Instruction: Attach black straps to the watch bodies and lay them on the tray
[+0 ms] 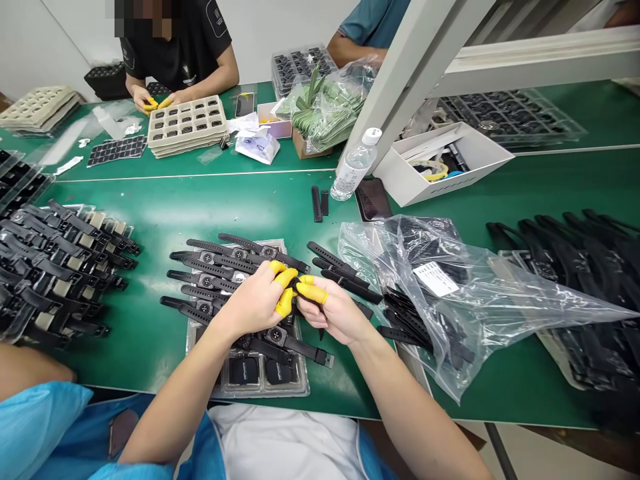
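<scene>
My left hand [260,297] and my right hand [334,308], both with yellow finger cots, meet over a clear plastic tray [303,383]. Pinched between them is a small black smartwatch [295,285], mostly hidden by the fingers. A black watch strap [321,333] shows below my right fingers. Several smartwatches [206,281] with black straps lie face down across the tray under my hands. Two black square pieces [243,371] sit in its front compartments. Loose black straps [340,267] lie just right of the tray, beside a clear plastic bag [480,293] holding more straps.
Strapped watches on trays [55,260] are piled at left, and more black straps [565,260] at right. Behind stand a water bottle [355,163], a phone [373,199], a white box [445,163] and a slanted metal post [400,87]. A co-worker [180,53] sits opposite near beige trays [187,123].
</scene>
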{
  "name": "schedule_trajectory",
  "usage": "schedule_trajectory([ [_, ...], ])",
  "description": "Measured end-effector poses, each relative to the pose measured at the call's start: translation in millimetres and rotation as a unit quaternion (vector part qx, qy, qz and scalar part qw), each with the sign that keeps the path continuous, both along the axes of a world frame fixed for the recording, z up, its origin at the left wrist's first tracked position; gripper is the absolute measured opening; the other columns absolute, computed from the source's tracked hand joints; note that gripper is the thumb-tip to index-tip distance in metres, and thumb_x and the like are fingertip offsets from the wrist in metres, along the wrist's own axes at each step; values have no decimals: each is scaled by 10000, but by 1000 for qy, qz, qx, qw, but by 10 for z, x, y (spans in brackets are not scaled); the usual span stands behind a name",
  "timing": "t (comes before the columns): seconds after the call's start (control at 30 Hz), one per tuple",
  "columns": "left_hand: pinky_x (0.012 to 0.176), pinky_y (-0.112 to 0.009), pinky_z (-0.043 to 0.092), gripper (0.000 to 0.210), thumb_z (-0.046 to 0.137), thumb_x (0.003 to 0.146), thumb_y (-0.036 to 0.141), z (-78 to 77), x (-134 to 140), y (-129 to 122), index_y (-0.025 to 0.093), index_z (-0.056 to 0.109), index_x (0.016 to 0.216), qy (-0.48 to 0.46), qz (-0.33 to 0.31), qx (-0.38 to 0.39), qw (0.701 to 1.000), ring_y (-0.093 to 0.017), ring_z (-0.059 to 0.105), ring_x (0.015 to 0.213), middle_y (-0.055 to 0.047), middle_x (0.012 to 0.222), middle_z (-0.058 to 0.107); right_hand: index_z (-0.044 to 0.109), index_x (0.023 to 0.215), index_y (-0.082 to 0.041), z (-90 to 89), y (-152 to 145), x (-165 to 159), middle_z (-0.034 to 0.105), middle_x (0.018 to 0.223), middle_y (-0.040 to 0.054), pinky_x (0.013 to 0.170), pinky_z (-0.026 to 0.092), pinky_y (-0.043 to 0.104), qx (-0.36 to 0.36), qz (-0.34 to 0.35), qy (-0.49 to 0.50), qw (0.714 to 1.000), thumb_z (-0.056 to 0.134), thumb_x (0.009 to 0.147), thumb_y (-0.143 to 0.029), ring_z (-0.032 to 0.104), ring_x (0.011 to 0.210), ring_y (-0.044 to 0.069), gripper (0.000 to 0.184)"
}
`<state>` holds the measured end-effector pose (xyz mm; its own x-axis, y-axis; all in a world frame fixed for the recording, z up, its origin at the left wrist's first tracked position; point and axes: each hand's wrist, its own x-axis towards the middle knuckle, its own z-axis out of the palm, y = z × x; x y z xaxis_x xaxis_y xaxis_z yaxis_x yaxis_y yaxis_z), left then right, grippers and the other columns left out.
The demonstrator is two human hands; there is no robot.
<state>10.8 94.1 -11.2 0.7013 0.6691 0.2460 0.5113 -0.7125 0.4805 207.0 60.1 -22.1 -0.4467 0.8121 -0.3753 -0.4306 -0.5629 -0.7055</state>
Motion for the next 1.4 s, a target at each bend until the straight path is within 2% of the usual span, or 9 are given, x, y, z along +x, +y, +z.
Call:
schedule_trajectory([
  [0.27,993,-393,589,374,511,1041,247,16,-4,-9,186,524,1410,-138,18,-99,985,-231,672,1130,-129,1238,676,546,927,-217,-43,-30,-41,486,528,-83,397,313,190,71,-29,-18,997,734,896,-572,343,439,81,403],
  [0.4,945,-380,595,172,672,986,318,-58,55,-25,191,683,1102,-271,75,-137,950,-221,710,1032,-93,1086,729,519,883,-227,-103,-47,-55,457,617,-73,443,414,227,128,-29,-51,990,645,939,-647,410,486,96,442],
  [0.57,722,-314,645,317,701,968,469,-2,23,60,187,609,1079,-515,191,-257,795,-178,769,789,-85,1025,781,469,797,-226,-80,12,109,342,573,-107,394,283,197,97,132,-80,983,599,963,-631,228,437,58,457],
  [0.67,561,-245,615,405,762,908,514,63,-58,160,216,536,1063,-596,295,-231,710,-142,743,634,-51,1012,799,499,827,-221,-32,63,184,415,563,-99,411,319,208,117,111,-137,977,634,952,-581,306,419,62,404],
  [0.73,489,-221,589,399,754,912,493,59,-58,173,208,560,1113,-556,303,-246,734,-138,731,609,-83,1078,800,513,888,-222,-12,76,153,502,604,-87,427,338,215,140,33,-156,977,657,937,-565,375,416,65,375],
  [0.8,500,-239,607,339,699,956,409,13,-11,126,186,624,1200,-438,254,-271,819,-150,743,660,-122,1163,784,515,933,-224,-9,71,74,553,649,-78,424,317,214,157,-19,-148,976,661,929,-566,400,422,65,372],
  [0.93,938,-378,655,385,538,960,125,-123,79,1,203,678,1309,-226,102,-134,959,-226,737,1125,-111,1291,736,514,881,-213,-25,38,-50,579,659,-58,428,297,218,165,6,-122,979,648,932,-547,416,448,67,364],
  [1.1,1030,-356,605,583,424,919,2,-170,44,7,231,595,1427,-142,30,-39,989,-205,675,1233,-113,1337,664,535,862,-204,-16,36,-18,543,544,-79,422,259,225,147,54,-99,983,659,921,-492,355,404,66,318],
  [1.4,1077,-380,570,510,422,968,27,-216,78,-6,208,557,1425,-148,39,-6,988,-218,630,1275,-127,1334,632,522,850,-212,-32,-6,-76,478,502,-105,400,200,203,71,-26,-26,997,743,859,-474,298,402,56,343],
])
